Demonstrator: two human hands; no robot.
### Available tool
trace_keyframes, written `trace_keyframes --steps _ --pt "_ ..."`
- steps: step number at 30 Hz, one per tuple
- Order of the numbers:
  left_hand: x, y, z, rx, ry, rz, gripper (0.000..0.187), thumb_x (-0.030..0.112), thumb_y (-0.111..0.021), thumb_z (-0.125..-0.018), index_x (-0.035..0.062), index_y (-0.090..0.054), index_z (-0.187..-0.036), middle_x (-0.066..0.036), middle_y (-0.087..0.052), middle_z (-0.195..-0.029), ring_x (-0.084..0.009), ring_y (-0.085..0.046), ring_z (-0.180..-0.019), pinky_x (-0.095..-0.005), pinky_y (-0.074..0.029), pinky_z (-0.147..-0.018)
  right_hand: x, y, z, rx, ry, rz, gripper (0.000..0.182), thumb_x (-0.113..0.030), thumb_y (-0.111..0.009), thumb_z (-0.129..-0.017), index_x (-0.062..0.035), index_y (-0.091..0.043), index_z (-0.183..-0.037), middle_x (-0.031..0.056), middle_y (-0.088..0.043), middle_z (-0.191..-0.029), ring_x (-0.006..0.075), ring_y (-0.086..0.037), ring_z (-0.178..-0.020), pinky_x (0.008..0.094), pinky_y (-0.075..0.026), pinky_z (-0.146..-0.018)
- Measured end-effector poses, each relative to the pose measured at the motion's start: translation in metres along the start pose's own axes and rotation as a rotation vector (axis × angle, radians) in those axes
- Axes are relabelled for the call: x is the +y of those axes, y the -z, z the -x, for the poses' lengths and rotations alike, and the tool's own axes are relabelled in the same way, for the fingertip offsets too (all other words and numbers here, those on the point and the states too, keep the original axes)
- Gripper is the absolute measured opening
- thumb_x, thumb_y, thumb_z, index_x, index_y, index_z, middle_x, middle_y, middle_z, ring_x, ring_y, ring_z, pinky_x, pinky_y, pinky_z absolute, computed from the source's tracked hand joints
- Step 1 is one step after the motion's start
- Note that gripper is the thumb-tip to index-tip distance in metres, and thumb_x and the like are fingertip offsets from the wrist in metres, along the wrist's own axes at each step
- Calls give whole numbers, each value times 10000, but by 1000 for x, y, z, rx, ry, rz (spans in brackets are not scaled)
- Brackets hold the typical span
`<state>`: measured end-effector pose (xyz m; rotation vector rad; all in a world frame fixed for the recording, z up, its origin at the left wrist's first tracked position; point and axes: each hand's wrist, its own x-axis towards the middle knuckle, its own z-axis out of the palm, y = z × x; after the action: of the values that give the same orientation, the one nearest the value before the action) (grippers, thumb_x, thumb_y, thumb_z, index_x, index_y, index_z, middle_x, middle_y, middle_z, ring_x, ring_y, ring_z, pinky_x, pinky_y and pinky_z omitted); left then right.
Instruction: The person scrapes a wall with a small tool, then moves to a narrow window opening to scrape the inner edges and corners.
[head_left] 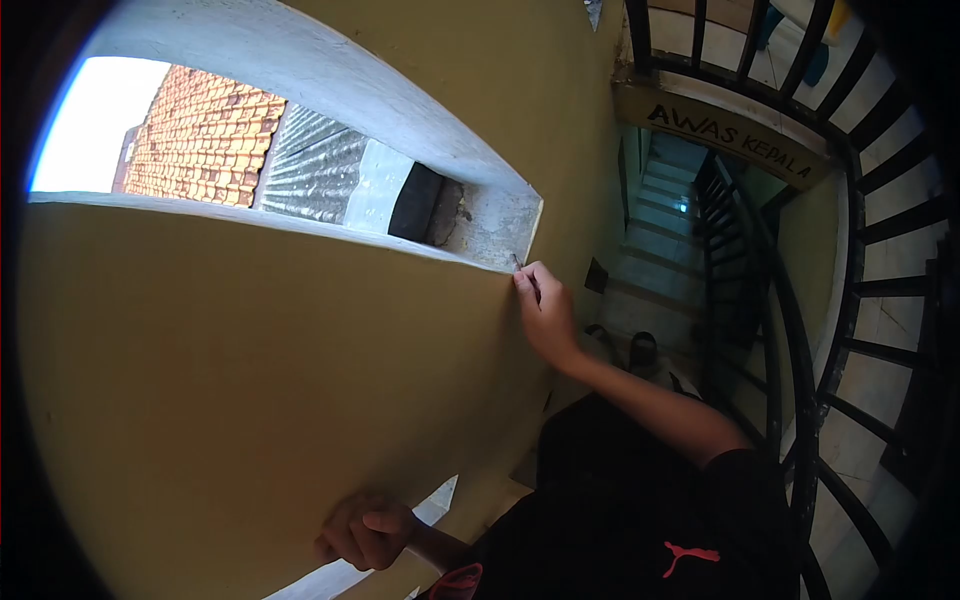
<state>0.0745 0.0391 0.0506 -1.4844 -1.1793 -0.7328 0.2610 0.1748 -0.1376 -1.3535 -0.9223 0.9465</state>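
My right hand (545,315) is raised to the lower right corner of a window opening (490,215) in the yellow-brown wall (250,370). Its thumb and fingers are pinched round a small thin thing (517,262), too small to name, at the edge of the sill. Low in the view, my left hand (368,530) is closed in a loose fist in front of the wall. Its palm is hidden, so whether anything is in it does not show.
Tiled steps (650,235) descend beside a black metal railing (790,290). A beam lettered "AWAS KEPALA" (730,140) crosses above them. A tiled roof (205,135) and a corrugated roof (315,165) show through the opening. My shoe (643,348) is below, near the steps.
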Motion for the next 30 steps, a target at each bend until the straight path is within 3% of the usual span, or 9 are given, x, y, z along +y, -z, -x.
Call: trace_keyframes --steps 5,11,15,18,21,22,25,30 --pt "4 -5 -5 24 10 -5 401 184 -448 -873 112 -479 -480 3 -534 -515 -149 -464 -484 -328 -339 -708 -30 -1 1 -31 -63 -152 231 -160 -539 -991 20 -562 -848 143 -518 -598 202 -506 -528 370 -396 -539" --pt "4 -6 -6 11 -10 -15 405 186 -454 -883 126 -490 -484 10 -538 -517 -142 -478 -481 -323 -337 -719 -95 -2 -1 -92 -28 -302 252 -170 -535 -1006 21 -559 -844 120 -520 -594 164 -512 -541 349 -390 -534" --pt "3 -4 -4 -13 -9 -35 407 187 -455 -885 128 -497 -484 10 -546 -525 -144 -486 -486 -324 -341 -728 -149 -6 -4 -128 153 -400 222 -165 -522 -1021 11 -557 -891 145 -551 -610 220 -533 -511 357 -395 -522" --pt "4 -4 -5 -12 -6 -38 395 181 -456 -873 125 -505 -486 6 -557 -533 -149 -495 -496 -327 -347 -737 -188 -4 -9 -185 287 -438 200 -178 -549 -1026 -13 -569 -914 67 -531 -623 109 -511 -532 310 -367 -496" --pt "5 -4 -5 -14 -5 -38 376 173 -459 -857 121 -514 -489 0 -567 -539 -153 -501 -506 -331 -351 -745 -189 -13 -12 -99 525 -366 136 -132 -573 -1004 -3 -569 -958 148 -561 -648 243 -591 -528 362 -412 -498" --pt "4 -4 -5 -14 -3 -39 370 171 -460 -852 120 -515 -489 -2 -570 -541 -154 -501 -508 -332 -353 -747 -182 -11 -12 -135 535 -357 107 -99 -595 -983 4 -567 -992 159 -578 -681 321 -608 -571 389 -445 -527" --pt "7 -6 -6 -13 6 -47 360 165 -461 -842 117 -514 -489 -5 -572 -543 -154 -492 -506 -335 -356 -747 -148 -5 -6 -97 639 -150 115 -94 -602 -974 6 -589 -1030 162 -583 -709 332 -620 -606 395 -466 -546" --pt "7 -6 -4 -3 8 -49 355 155 -454 -836 118 -505 -486 -3 -560 -535 -150 -472 -500 -330 -356 -745 -64 10 17 -155 491 -44 175 -92 -619 -957 -12 -618 -1113 183 -645 -804 372 -657 -693 431 -497 -583"
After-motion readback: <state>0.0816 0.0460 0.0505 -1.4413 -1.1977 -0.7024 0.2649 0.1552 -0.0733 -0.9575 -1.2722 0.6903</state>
